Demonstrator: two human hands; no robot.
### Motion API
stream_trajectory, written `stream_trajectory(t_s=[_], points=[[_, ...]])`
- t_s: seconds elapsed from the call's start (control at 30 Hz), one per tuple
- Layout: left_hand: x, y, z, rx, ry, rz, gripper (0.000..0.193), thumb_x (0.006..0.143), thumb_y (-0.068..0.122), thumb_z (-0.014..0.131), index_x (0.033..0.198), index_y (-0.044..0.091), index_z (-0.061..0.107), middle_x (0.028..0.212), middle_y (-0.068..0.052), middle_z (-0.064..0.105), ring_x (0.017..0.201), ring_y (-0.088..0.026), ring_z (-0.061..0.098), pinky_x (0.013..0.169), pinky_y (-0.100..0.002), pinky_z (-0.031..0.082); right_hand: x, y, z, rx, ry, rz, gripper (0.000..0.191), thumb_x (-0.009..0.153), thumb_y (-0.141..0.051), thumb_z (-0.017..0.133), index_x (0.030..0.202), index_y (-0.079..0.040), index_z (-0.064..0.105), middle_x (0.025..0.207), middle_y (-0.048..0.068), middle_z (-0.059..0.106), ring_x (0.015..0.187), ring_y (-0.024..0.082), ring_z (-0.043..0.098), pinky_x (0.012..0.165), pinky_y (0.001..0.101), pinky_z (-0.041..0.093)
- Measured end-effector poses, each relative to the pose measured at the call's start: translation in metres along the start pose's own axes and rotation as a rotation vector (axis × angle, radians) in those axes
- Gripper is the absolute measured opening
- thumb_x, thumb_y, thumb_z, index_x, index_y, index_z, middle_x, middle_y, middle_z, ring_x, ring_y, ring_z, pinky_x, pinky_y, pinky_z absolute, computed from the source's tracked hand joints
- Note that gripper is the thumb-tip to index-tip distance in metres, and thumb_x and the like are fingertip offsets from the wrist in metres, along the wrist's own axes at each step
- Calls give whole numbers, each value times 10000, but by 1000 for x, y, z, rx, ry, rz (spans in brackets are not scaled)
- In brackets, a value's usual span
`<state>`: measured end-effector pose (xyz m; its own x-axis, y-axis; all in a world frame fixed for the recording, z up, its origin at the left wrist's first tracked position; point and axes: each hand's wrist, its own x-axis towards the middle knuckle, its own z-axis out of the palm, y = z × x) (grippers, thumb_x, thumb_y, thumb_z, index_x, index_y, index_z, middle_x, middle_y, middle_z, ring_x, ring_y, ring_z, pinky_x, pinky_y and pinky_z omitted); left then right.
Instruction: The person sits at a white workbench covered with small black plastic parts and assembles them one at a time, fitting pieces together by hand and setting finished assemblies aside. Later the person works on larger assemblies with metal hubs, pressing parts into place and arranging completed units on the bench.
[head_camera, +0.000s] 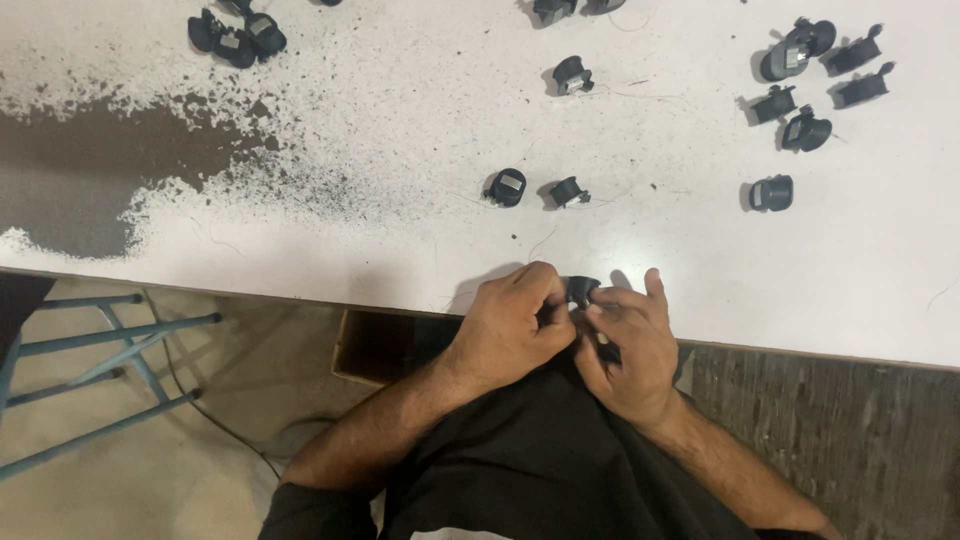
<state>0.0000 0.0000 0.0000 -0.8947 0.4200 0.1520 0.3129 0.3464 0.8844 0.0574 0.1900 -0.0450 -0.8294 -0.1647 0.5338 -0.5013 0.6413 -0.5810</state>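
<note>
A small black spool-shaped part (581, 290) sits between my two hands at the near edge of the white table (400, 140). My left hand (512, 328) pinches it from the left with curled fingers. My right hand (630, 345) grips it from the right, thumb and forefinger on the part, the other fingers spread. Both hands rest over my dark clothing at the table's front edge. Most of the part is hidden by my fingers.
Several similar black parts lie scattered: two at the middle (507, 187) (567, 192), one farther back (572, 75), a cluster at the right (805, 90), another at the far left (235, 38). The table's left is worn dark (90, 160). A blue stool frame (100, 350) stands left; a cardboard box (385, 345) sits under the edge.
</note>
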Motion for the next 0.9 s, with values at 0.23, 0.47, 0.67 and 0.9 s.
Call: stream_trajectory(t_s=[0.23, 0.47, 0.67, 0.9], points=[[1, -9, 2, -11, -26, -13, 176, 853, 37, 701, 873, 40, 526, 788, -91, 628, 668, -207, 660, 555, -337, 540, 5, 1, 2, -8, 13, -35, 341, 790, 69, 788, 1059, -41, 609, 933, 101, 711, 1127, 262, 687, 1273, 570, 280], [14, -3, -2, 72, -32, 109, 168, 872, 44, 699, 922, 34, 538, 852, -101, 626, 702, -215, 657, 591, -349, 547, 19, 3, -11, -36, -31, -21, 320, 768, 78, 753, 1045, -32, 636, 909, 85, 687, 1116, 280, 683, 1279, 555, 276], [76, 12, -28, 614, 84, 274, 448, 797, 127, 753, 1182, -56, 615, 1089, -226, 586, 724, -287, 670, 510, -363, 559, 47, 25, -46, -247, 107, 121, 225, 961, 22, 722, 1168, -11, 641, 1122, 133, 669, 1191, 315, 623, 1331, 539, 240], [113, 17, -16, 739, -326, 77, 233, 916, 53, 665, 1144, 13, 638, 1087, -155, 606, 912, -291, 682, 760, -428, 584, 49, 25, -53, -163, 127, 178, 216, 932, 56, 638, 1111, -62, 660, 1090, 82, 679, 1233, 300, 626, 1351, 539, 195]])
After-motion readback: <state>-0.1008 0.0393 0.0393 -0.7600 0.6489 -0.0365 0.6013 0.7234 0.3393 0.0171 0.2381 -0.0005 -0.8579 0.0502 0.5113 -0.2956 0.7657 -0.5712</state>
